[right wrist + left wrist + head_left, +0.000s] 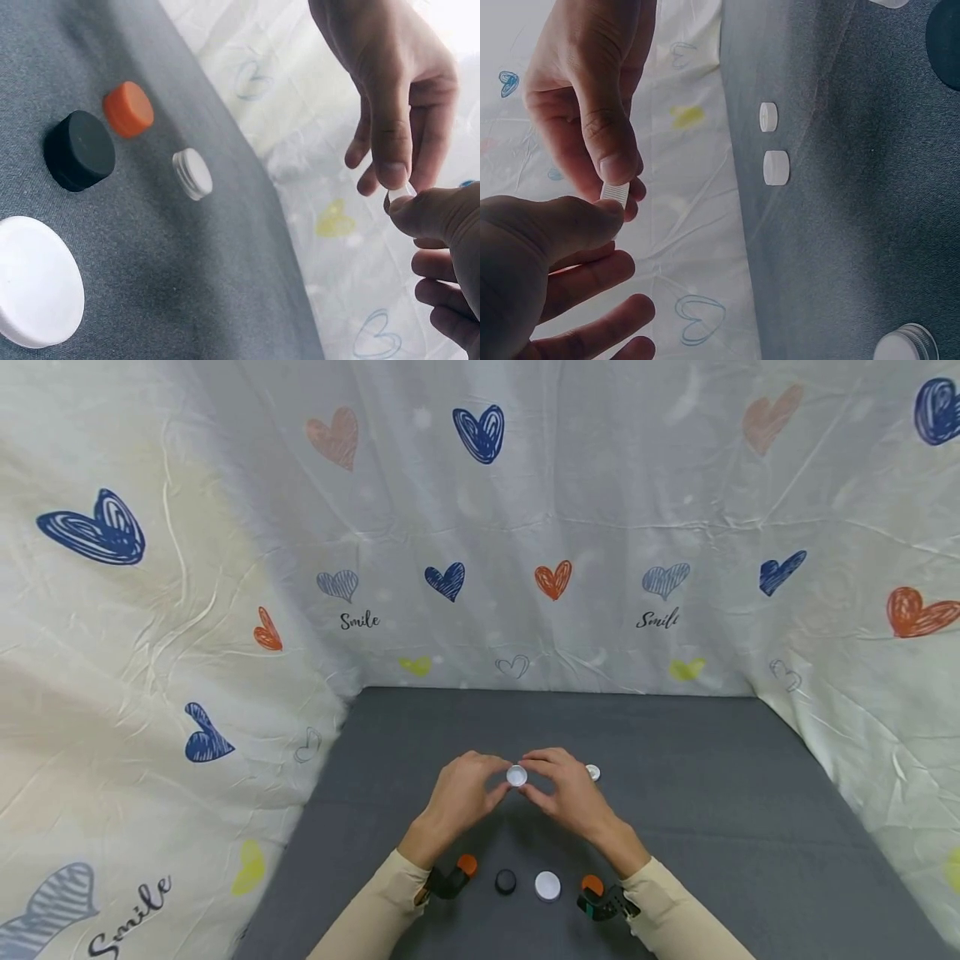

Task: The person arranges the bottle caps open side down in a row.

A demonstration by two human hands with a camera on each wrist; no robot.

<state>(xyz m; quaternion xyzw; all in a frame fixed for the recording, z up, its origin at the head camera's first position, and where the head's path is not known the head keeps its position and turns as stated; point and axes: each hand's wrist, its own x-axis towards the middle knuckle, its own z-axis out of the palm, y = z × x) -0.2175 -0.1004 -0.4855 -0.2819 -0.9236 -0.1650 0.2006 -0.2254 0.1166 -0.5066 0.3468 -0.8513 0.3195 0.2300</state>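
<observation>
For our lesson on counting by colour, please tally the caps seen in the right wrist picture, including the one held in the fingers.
White: 3 (large cap, small cap and held cap)
Orange: 1 (orange cap)
Black: 1 (black cap)
Total: 5

Left hand (546, 238) at eight o'clock, right hand (592, 86) at ten, both pinching a white cap (616, 193); second cap (769, 117), one; third cap (776, 168), three.
</observation>
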